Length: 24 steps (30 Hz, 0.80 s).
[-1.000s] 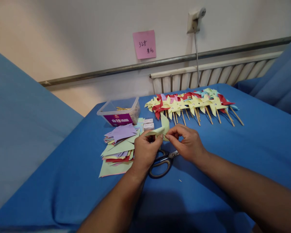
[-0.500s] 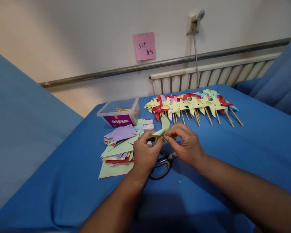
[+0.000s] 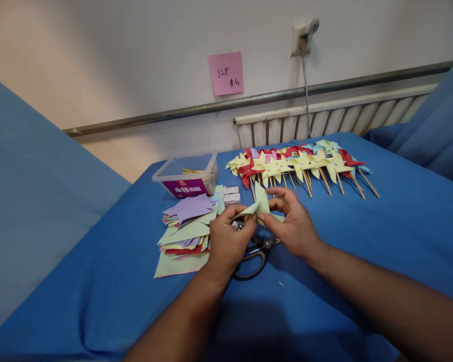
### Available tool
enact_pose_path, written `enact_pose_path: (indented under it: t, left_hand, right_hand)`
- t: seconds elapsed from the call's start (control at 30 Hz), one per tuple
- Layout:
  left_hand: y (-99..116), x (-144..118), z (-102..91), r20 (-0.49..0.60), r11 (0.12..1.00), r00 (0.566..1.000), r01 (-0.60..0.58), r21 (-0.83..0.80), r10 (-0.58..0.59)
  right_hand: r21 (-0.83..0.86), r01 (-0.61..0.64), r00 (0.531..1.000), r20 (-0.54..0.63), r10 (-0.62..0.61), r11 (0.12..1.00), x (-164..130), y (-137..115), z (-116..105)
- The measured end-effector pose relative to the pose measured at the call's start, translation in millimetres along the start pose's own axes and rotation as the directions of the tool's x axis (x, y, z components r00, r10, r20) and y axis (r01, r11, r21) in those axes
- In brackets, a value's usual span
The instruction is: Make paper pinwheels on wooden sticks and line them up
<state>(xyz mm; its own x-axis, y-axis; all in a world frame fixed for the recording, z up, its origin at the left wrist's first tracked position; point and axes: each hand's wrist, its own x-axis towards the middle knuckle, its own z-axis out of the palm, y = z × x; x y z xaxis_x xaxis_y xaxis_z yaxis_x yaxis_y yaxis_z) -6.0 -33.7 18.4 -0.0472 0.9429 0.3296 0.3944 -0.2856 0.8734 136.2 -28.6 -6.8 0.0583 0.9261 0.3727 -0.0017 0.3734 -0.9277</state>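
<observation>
Both hands meet over the blue cloth-covered worktop [image 3: 362, 261], pinching one pale green paper piece [image 3: 261, 205] between them. The left hand [image 3: 226, 239] grips its lower left flap with thumb and fingertips; the right hand [image 3: 292, 223] nips the right side, fingers curled. The paper is thin and matte, folded into pointed triangular flaps that stand up above the knuckles.

Directly under the hands lie scissors [image 3: 253, 254] with dark looped handles and metal blades. Left of the left hand sits a loose stack of cut paper [image 3: 186, 226], flat sheets in purple, green, red and yellow. Beyond it is a clear plastic box [image 3: 186, 176] with a purple label. Past the right hand, a row of finished pinwheels [image 3: 298, 162] on thin wooden sticks lies overlapped.
</observation>
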Motion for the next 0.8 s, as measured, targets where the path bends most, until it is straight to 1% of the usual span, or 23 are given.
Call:
enact_pose_path:
  t: [0.07, 0.13, 0.3, 0.43, 0.7, 0.8]
  left_hand:
    - [0.4, -0.3, -0.1, 0.005, 1.000, 1.000, -0.005, -0.001, 0.005]
    - [1.6, -0.8, -0.2, 0.005, 1.000, 1.000, -0.007, 0.009, 0.007]
    - [8.2, -3.1, -0.5, -0.021, 0.997, 1.000, -0.016, 0.070, 0.017]
    - [11.9, -4.6, -0.1, -0.033, 0.996, 0.999, -0.018, 0.090, 0.021]
    - [8.7, -2.6, 0.5, -0.040, 0.996, 0.999, -0.001, 0.092, 0.005]
    - [6.7, -1.6, 0.5, -0.034, 0.996, 0.999, 0.021, 0.086, -0.018]
  right_hand:
    - [0.057, -0.030, 0.999, 0.026, 0.029, 0.998, 0.9, 0.1, 0.1]
    - [0.057, -0.044, 0.999, 0.034, 0.042, 0.997, 1.5, -1.0, -0.5]
    - [-0.071, 0.015, 0.999, 0.044, -0.012, 0.997, -0.2, -7.6, -2.3]
    - [-0.121, 0.036, 0.999, 0.022, -0.034, 0.992, -2.3, -9.2, -2.3]
    - [-0.208, 0.101, 0.995, 0.013, -0.100, 0.973, -2.9, -5.3, -2.2]
    - [-0.225, 0.114, 0.993, 0.015, -0.114, 0.968, -2.6, -4.0, -2.2]
